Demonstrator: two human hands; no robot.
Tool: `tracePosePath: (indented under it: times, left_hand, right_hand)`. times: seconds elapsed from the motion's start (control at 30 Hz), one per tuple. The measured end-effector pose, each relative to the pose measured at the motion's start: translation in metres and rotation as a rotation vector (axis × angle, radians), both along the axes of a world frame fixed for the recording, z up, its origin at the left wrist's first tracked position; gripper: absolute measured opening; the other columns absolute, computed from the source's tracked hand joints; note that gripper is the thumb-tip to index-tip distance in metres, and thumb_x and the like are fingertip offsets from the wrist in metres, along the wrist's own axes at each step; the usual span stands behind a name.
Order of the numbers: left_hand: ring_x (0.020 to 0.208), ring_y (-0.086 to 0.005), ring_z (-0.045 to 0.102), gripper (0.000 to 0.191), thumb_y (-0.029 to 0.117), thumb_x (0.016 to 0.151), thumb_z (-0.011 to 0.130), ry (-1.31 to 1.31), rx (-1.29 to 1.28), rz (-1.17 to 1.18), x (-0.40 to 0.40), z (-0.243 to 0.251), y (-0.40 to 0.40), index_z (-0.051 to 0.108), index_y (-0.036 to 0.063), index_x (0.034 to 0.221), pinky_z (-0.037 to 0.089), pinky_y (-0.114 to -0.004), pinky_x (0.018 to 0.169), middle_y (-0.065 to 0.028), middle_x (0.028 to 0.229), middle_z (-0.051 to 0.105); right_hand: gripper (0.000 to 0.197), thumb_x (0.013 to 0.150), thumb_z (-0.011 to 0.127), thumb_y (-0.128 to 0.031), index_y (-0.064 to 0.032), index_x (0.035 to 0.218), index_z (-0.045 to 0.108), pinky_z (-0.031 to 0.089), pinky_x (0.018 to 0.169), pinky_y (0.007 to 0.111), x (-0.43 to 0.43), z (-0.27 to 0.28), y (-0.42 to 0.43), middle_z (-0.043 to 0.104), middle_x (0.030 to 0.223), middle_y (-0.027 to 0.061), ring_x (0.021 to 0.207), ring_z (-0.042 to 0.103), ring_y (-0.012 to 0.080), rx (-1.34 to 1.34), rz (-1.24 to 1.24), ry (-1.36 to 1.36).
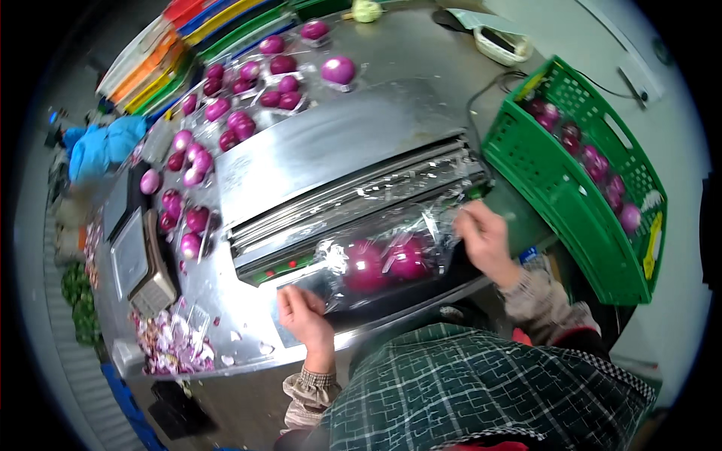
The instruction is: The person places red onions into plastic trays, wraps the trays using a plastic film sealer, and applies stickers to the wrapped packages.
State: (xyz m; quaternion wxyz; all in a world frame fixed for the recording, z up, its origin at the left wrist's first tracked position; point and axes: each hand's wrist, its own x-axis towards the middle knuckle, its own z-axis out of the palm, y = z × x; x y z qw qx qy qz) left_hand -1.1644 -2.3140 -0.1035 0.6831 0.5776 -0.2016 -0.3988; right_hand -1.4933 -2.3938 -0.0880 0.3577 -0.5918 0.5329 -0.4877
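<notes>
Clear plastic film [431, 217] stretches over two red onions [365, 265] at the front of a stainless steel film-wrapping machine [316, 146]. My left hand [306, 318], fingers curled, is at the left end of the film; its fingertips are partly hidden. At the right end, my right hand [482, 239] pinches the bunched film. Behind the onions, more film runs across the metal rollers [350, 194] in the machine's opening. Whether a tray lies under the two onions cannot be told.
Trays of red onions [242, 125] cover the back left. A weighing scale [152, 270] and a pile of onion skins [175, 344] lie left. At right stands a green plastic crate [564, 197] with wrapped onions; a cable runs behind it. Stacked coloured crates [152, 67] and a person in blue [107, 144] are beyond.
</notes>
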Motion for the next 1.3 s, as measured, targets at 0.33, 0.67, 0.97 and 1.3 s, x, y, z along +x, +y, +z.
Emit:
tracePosePath:
  times: [0.33,0.67,0.97,1.3]
  left_hand:
    - [0.074,-0.0097,0.038,0.021,0.028,0.112,0.056,-0.034,0.609,-0.363,0.015,-0.022,0.158,0.044,0.0121,0.102,0.029,-0.028,0.061,0.0006,0.088,0.042]
    - [0.099,-0.0185,0.041,0.035,0.035,0.110,0.057,0.178,0.631,-1.471,-0.082,-0.082,0.025,0.040,0.0071,0.123,0.032,-0.035,0.082,-0.0066,0.113,0.043]
    - [0.121,-0.0264,0.044,0.056,0.041,0.108,0.058,0.018,0.371,-1.282,-0.109,0.106,-0.002,0.037,0.0027,0.142,0.034,-0.041,0.101,-0.0132,0.136,0.045]
    - [0.146,-0.0352,0.047,0.081,0.048,0.106,0.060,0.033,0.155,-1.250,-0.232,0.179,-0.046,0.033,-0.0023,0.163,0.037,-0.048,0.122,-0.0204,0.161,0.046]
  right_hand:
    - [0.034,0.110,0.061,-0.026,-0.0073,0.082,0.062,0.036,0.044,0.026,-0.101,-0.047,0.137,0.053,0.064,-0.0030,0.050,0.048,0.0066,1.045,-0.159,-0.316]
    - [0.062,0.098,0.075,-0.031,-0.0060,0.150,0.053,0.049,0.111,0.045,0.005,-0.139,0.156,0.059,0.144,0.0162,0.132,0.057,0.0265,0.837,0.513,-0.261]
    - [0.068,0.104,0.062,-0.050,-0.0082,0.156,0.049,0.043,0.118,0.043,0.033,-0.017,0.108,0.055,0.153,0.0144,0.140,0.054,0.0261,0.629,0.609,-0.474]
    - [0.062,0.116,0.036,-0.054,-0.0065,0.152,0.054,0.049,0.116,0.042,-0.083,0.078,0.055,0.065,0.143,0.0098,0.133,0.062,0.0256,0.599,-0.024,-1.254]
